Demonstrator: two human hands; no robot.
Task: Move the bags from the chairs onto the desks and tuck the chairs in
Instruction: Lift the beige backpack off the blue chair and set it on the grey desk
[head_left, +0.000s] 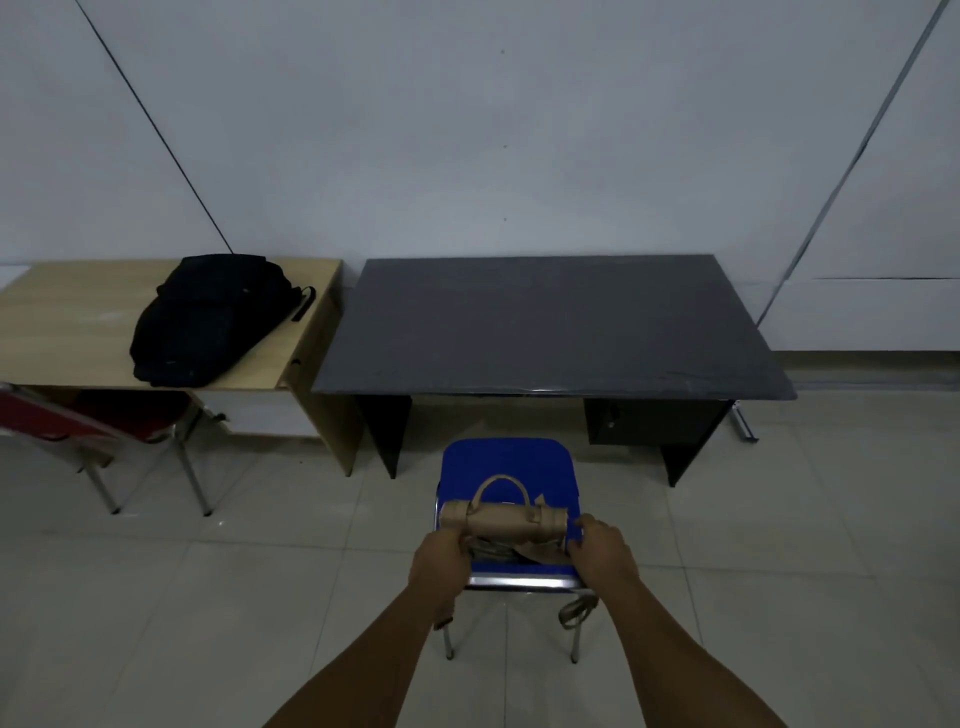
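A tan handbag (506, 522) with a looped handle lies on the seat of a blue chair (506, 460) standing in front of the dark grey desk (550, 332). My left hand (441, 564) grips the bag's left end and my right hand (602, 551) grips its right end. A strap of the bag hangs down past the seat's front edge. A black backpack (208, 319) lies on the light wooden desk (67, 322) at the left. A red chair (78, 421) sits partly under that wooden desk.
A white wall runs behind both desks. The dark desk has a drawer unit (639, 421) under its right side. Pale floor tiles (260, 597) surround the blue chair, with a gap between chair and desk.
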